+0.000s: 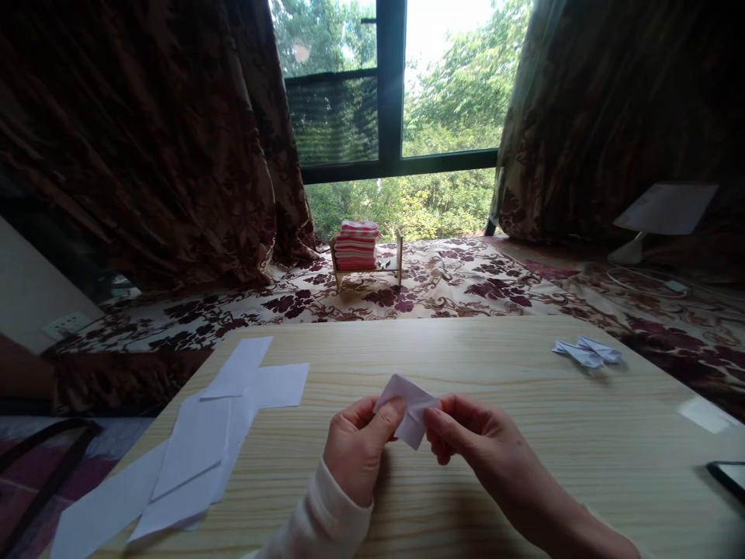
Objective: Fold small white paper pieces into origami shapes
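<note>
A small folded piece of white paper (414, 411) is held above the wooden table, between my two hands. My left hand (362, 439) pinches its left side, the thumb pressed on the front face. On the right, my right hand (472, 428) grips the paper's right corner between thumb and curled fingers. One corner of the paper points up and another points down toward the table. Fingers behind the sheet are partly hidden.
Loose white paper sheets (195, 442) overlap on the table's left side. Folded paper pieces (587, 352) lie at the back right. A dark-edged device (727, 477) sits at the right edge. Beyond the table (466, 349), a small rack (400, 260) holds folded striped cloths (356, 247); a lamp (663, 210) stands right.
</note>
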